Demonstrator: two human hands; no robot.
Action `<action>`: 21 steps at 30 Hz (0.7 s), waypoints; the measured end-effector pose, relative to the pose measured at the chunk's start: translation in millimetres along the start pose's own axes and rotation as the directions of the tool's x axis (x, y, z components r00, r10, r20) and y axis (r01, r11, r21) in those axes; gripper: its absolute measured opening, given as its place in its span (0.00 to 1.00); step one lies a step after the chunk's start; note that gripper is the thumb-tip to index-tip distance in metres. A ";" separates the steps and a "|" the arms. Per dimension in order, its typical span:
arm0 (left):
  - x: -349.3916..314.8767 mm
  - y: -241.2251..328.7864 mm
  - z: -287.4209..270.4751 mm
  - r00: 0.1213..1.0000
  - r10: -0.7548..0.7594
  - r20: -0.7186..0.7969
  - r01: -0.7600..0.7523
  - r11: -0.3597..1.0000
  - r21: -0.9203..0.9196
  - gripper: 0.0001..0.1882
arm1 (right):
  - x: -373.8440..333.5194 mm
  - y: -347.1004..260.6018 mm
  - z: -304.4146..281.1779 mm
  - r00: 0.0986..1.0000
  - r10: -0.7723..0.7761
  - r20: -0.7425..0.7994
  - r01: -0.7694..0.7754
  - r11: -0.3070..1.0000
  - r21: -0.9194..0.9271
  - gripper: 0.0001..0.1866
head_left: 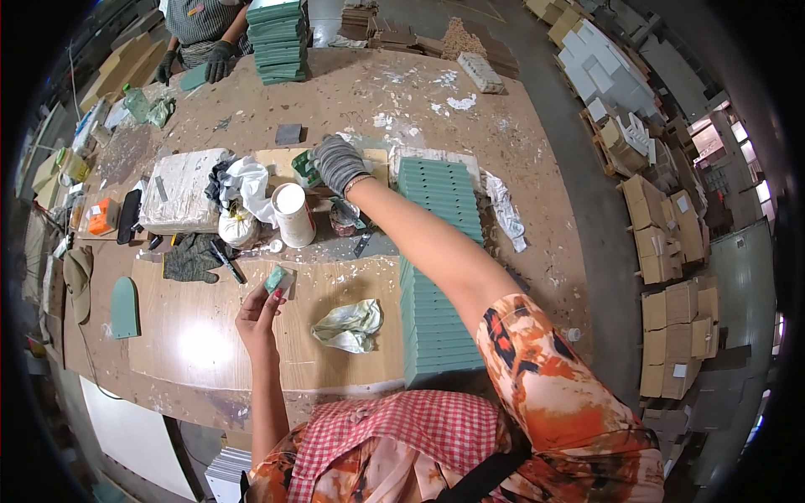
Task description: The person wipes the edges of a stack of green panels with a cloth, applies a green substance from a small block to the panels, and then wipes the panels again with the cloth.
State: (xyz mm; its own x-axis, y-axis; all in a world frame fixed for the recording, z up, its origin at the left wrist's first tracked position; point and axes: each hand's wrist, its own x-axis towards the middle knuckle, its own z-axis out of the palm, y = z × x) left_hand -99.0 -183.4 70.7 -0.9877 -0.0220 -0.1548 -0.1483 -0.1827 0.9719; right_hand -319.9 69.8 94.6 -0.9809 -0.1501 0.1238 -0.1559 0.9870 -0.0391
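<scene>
Bare and closed, my left hand (pixel 258 312) pinches a small flat scraper (pixel 288 282) with a pale green smear of paste on it, above the wood-patterned board. My right hand (pixel 339 165), in a grey knitted glove, reaches across the table and grips a small green container (pixel 307 169); its fingertips are partly hidden. Under my right forearm runs a long stack of green panels (pixel 442 302). A crumpled, stained white cloth (pixel 348 325) lies between my left hand and that stack. One green round-topped panel (pixel 125 308) rests at the left.
A white tub (pixel 293 215), a knotted white bag (pixel 239 226), a dark glove (pixel 194 258) and a marker (pixel 226 261) sit mid-table. A white-wrapped block (pixel 183 191) is farther left. Across the table, a gloved person stands beside another green panel stack (pixel 277 42). A rag (pixel 503 210) lies right.
</scene>
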 end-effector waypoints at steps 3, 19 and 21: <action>0.1 -1.3 -2.5 1.000 -0.008 -0.003 0.008 1.000 0.002 0.19 | 1.8 -1.5 -15.5 0.985 0.141 0.102 -0.159 0.965 0.206 0.13; -69.4 -14.6 62.9 0.977 0.022 0.211 0.017 0.984 -0.178 0.16 | -337.4 -78.5 -47.8 0.952 0.114 0.284 -0.235 -0.321 0.917 0.34; -86.7 -13.8 74.3 0.962 0.031 0.271 0.020 0.983 -0.181 0.16 | -359.2 -87.9 -44.5 0.946 0.175 0.272 -0.154 -0.496 0.855 0.28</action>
State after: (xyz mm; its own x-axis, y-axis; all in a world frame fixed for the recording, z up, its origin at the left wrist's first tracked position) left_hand -15.0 -105.9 83.9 -0.9682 0.2399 -0.0710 -0.1563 -0.3584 0.9204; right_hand 51.3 39.5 97.7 -0.9871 0.0148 -0.1597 0.1293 -0.5154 -0.8471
